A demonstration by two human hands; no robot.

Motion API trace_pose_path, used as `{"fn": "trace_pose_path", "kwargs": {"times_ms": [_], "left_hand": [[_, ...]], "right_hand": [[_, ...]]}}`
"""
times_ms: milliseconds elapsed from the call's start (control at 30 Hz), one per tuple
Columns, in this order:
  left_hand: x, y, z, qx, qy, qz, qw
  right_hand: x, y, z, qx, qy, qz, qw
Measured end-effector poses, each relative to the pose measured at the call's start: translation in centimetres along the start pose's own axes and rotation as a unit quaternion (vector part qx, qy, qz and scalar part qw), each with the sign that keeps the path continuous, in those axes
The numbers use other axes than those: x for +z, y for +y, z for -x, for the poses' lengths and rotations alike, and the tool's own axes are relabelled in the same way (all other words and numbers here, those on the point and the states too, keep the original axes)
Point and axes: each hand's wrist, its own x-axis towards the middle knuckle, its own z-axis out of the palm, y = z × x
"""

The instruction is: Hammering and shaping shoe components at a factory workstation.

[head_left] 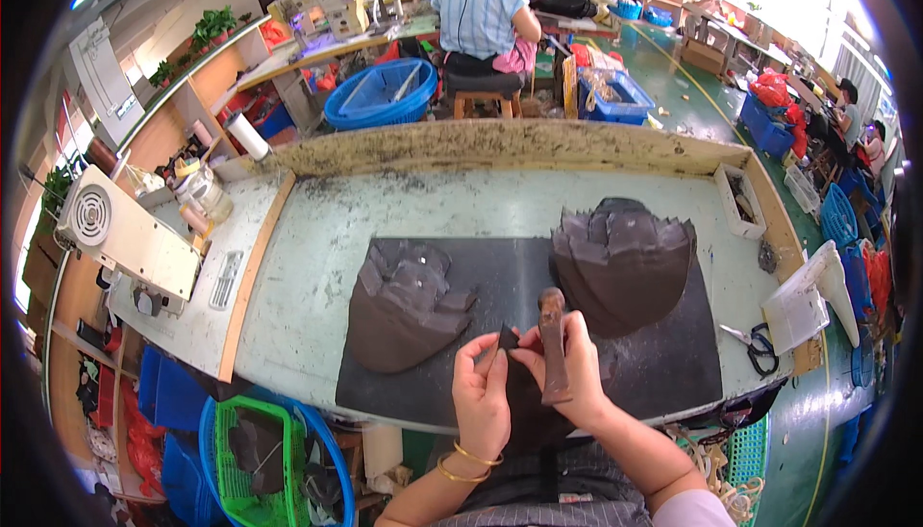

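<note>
Between the fingertips of my left hand (483,388) is a small dark piece of leather-like material (508,338), its pointed corner sticking up. My right hand (580,373) is closed round a hammer (554,359) with a rusty brown head; its thumb and fingertips also reach the dark piece. Both hands are over the near edge of a black mat (514,267). On the mat's left lies a pile of dark brown cut pieces (399,335) with notched edges. A larger similar pile (625,282) lies beyond my right hand.
Scissors (760,346) with black handles lie at the table's right, near a white tray (740,202). A raised wooden rim (519,147) bounds the far side. A sewing machine (130,234) stands left. Below are baskets, including a green one (226,455). Another person (481,12) sits beyond.
</note>
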Motion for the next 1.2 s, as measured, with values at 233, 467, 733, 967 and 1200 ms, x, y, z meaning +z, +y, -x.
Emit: {"fn": "trace_pose_path", "kwargs": {"times_ms": [233, 467, 733, 967, 1200], "left_hand": [[1.0, -0.4, 0.5, -0.008, -0.003, 0.01, 1.0], [0.9, -0.7, 0.6, 0.007, 0.012, -0.011, 1.0], [1.0, -1.0, -0.5, 0.016, 0.011, -0.061, 0.998], [0.5, -1.9, -0.6, 0.019, 0.008, -0.062, 0.998], [0.7, -1.8, -0.4, 0.03, 0.001, -0.052, 0.998]], "right_hand": [[-0.9, -0.2, 0.7, -0.013, 0.002, 0.024, 1.0], [-0.8, 1.5, 0.8, -0.044, -0.028, 0.075, 0.996], [-0.2, 0.9, 1.1, -0.11, 0.007, 0.154, 0.982], [-0.8, 2.5, 0.2, -0.068, -0.036, 0.139, 0.987], [-1.9, 1.4, -0.2, -0.107, -0.072, 0.109, 0.986]]}}
